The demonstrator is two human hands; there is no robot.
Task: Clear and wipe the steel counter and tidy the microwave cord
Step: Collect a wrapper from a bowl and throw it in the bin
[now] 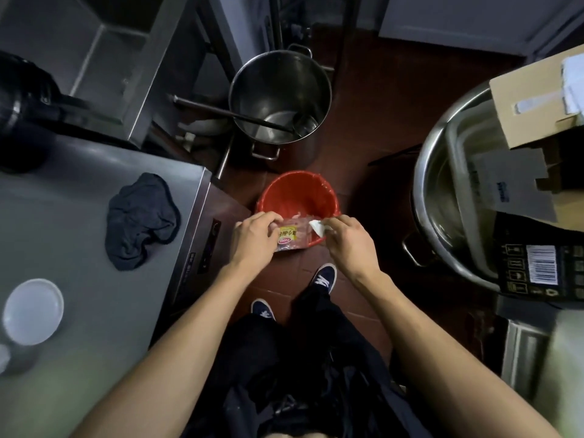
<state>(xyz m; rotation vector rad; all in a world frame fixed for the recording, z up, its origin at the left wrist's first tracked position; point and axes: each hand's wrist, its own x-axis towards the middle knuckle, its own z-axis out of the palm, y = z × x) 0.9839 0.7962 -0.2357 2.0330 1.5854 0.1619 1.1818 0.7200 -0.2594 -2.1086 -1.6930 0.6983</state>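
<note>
Both my hands hover over the near rim of a red bucket (pixel 297 194) on the floor. My left hand (pixel 252 237) grips a clear plastic food wrapper (pixel 292 237) with a yellow and red label. My right hand (pixel 346 240) pinches a small white scrap (pixel 317 227) at the wrapper's right end. To my left lies the steel counter (pixel 63 241), with a crumpled dark cloth (pixel 140 221) near its right edge and a white bowl (pixel 33 311) at its near left. No microwave cord shows.
A tall steel stockpot (pixel 281 99) with a ladle stands beyond the bucket. On the right, a large steel basin (pixel 442 191) holds cardboard boxes (pixel 537 99). A black round appliance (pixel 22 99) sits at the counter's far left. Red tiled floor runs between.
</note>
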